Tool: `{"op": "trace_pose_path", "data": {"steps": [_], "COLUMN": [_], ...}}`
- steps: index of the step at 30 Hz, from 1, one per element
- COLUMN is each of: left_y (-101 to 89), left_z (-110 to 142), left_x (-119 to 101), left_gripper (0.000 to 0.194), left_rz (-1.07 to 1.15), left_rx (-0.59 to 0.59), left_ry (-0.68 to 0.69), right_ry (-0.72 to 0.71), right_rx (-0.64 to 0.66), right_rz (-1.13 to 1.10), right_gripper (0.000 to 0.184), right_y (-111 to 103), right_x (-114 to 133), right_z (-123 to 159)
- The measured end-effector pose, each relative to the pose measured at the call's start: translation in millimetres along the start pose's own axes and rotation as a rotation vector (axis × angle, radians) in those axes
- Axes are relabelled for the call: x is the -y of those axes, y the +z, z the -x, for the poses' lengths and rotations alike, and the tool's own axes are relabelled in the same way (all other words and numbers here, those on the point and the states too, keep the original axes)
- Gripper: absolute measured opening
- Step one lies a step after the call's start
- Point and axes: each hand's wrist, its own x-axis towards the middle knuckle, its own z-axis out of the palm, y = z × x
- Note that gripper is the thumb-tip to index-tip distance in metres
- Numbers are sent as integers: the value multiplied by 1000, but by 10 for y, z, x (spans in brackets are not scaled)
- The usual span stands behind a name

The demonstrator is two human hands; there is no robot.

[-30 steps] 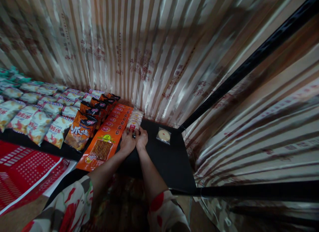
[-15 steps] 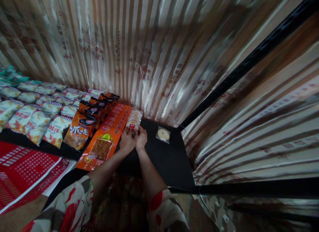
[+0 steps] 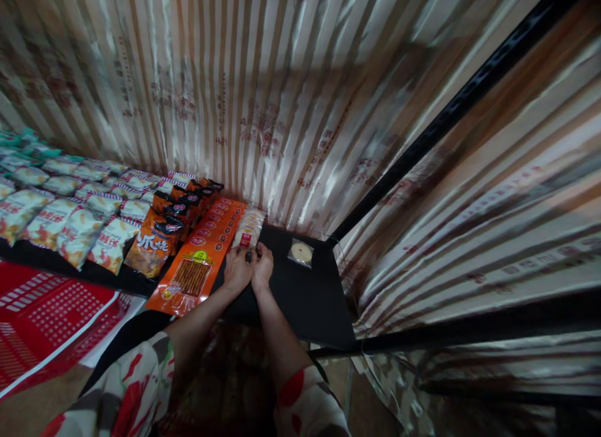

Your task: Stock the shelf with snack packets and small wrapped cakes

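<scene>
A row of small white snack packets in clear wrap lies on the black shelf; the nearest one has a red label. At its near end my left hand has its fingers curled onto this packet. Close beside it, my right hand is closed at the packet's near right edge. The fingertips are partly hidden. Just left of the hands lies a long orange packet of snack sticks. To the right, apart from both hands, a round pale cake sits in clear wrap.
Rows of white snack bags and orange-black bags fill the shelf's left side. A red basket stands at lower left. Striped curtain hangs behind, and a black metal bar slants up on the right.
My hands have drawn back slightly towards me, and more of the red-labelled white packet shows. The camera view has shifted a little; the other goods stay in place.
</scene>
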Motion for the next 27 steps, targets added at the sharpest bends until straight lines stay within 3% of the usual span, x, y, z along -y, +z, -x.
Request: {"op": "trace_pose_path", "data": {"steps": [17,27], "left_y": [-198,-264], "left_z": [561,968], "left_x": [175,317], "left_gripper": [35,38], "left_rz": [25,129], "left_rx": [124,122], "left_ry": [-22,27], "right_ry": [29,9], "right_rx": [88,111], "right_rz": [-24,-90], "right_gripper": [33,37], "right_y": [-237,-350], "right_x": [180,249], "right_z": [686,1079]}}
